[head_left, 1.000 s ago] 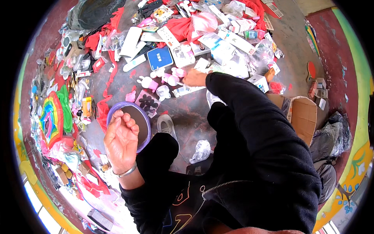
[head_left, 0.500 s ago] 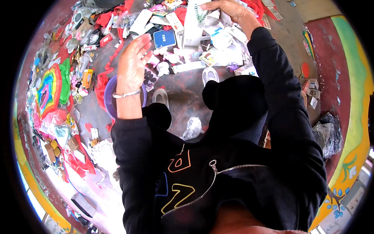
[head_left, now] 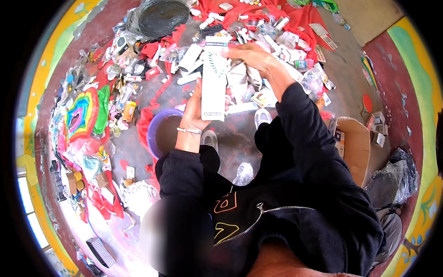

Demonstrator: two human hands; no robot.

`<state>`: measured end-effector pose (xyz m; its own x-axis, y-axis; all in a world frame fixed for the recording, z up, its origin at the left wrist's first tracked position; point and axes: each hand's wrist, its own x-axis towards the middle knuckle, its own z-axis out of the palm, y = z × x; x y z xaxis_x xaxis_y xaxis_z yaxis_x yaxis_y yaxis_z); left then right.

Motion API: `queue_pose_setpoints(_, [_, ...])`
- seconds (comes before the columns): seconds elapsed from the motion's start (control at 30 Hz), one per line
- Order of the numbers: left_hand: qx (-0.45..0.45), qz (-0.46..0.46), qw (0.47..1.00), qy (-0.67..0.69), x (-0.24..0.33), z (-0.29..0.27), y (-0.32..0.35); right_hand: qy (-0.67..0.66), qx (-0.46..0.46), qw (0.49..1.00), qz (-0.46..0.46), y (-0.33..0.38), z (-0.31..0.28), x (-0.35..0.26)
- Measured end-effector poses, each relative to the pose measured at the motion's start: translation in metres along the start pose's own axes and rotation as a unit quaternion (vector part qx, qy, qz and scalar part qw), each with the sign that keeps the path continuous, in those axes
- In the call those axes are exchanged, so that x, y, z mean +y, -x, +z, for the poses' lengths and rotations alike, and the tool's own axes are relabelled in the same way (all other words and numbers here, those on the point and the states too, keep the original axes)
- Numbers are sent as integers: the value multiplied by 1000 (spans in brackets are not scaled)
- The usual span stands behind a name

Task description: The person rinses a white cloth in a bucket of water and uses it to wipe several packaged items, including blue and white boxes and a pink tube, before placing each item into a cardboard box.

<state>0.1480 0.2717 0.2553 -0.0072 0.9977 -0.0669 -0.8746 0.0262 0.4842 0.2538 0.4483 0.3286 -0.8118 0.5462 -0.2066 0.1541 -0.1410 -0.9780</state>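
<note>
A long white box (head_left: 214, 92) with a green leaf print stands tall in front of me, between my two hands. My left hand (head_left: 196, 110), with a silver bangle at the wrist, holds its lower left side; some of the fingers are hidden behind the box. At the upper right edge my right hand (head_left: 256, 59) grips it, thumb and fingers closed on the side. Behind the box lies a pile of small white packages, and part of this pile is hidden by the box and my right hand. A white tube-like roll (head_left: 189, 59) is to its left.
A purple bucket (head_left: 151, 131) stands by my left forearm. To my right is an open cardboard box (head_left: 357, 145) with small packets inside. A rainbow-coloured item (head_left: 82, 113) and much clutter lie at the left. A black round tub (head_left: 164, 18) is at the far side.
My left hand, spread and empty before, has come onto the white box. The box is nearer to me and fully in view. The whole view has shifted, showing more of the far floor.
</note>
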Motion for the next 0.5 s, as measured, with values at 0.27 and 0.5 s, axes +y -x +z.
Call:
queue_pose_setpoints(0.27, [108, 91, 985, 95, 5, -11, -13, 157, 26, 894, -419, 24, 49, 4])
queue_pose_setpoints(0.5, [42, -15, 999, -26, 0, -2, 0, 411, 88, 737, -529, 2, 31, 6])
